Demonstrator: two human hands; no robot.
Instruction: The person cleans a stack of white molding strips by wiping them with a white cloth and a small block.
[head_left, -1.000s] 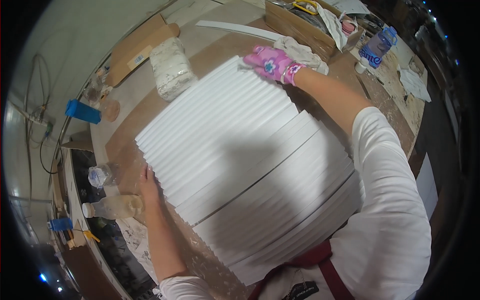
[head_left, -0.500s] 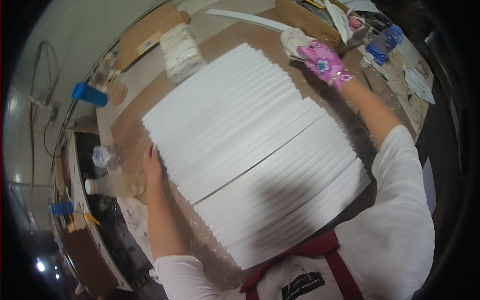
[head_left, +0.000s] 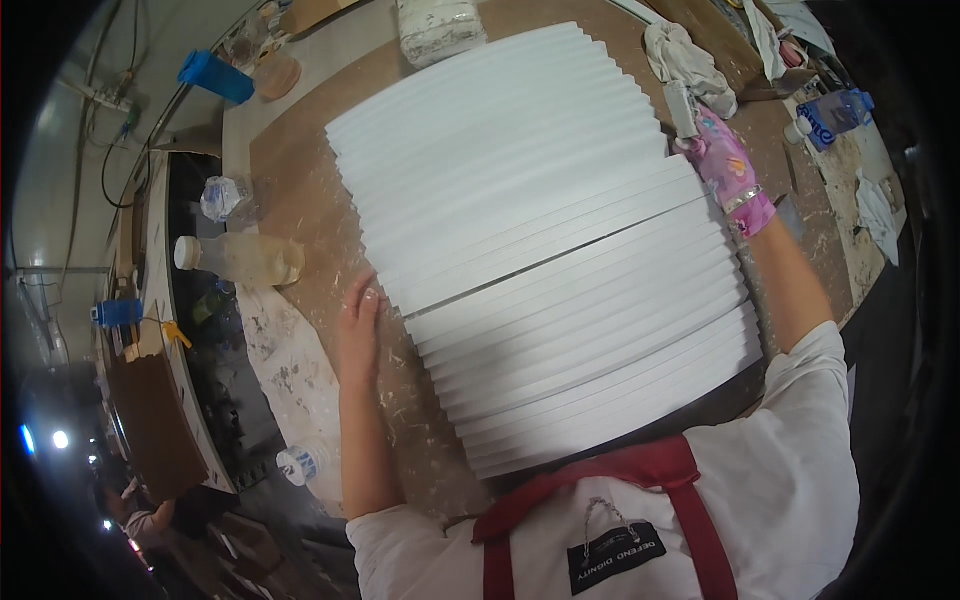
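White slats with ridged edges [head_left: 540, 190] lie side by side in a broad sheet on the brown board. A thin dark gap runs across them. My left hand [head_left: 361, 312] is bare and rests at their left edge, loosely bent, with nothing seen in it. On the far right edge is my right hand [head_left: 722, 165], in a pink flowered glove. Its fingers are closed on a small pale block-like piece [head_left: 683, 108], whose kind I cannot make out. Just beyond it a crumpled white rag [head_left: 692, 65] lies on the board.
A wrapped white bundle [head_left: 440, 30] stands at the far edge. To the left are a blue container [head_left: 215, 77], a bottle of yellowish liquid [head_left: 245, 258] and a clear bottle [head_left: 226, 199]. A cardboard box [head_left: 725, 50] and a blue-labelled bottle [head_left: 835, 116] sit at the far right.
My right hand has let go of the rag and come nearer, beside the slats, with a pale piece in it. My left hand stays at the left edge. The view has shifted.
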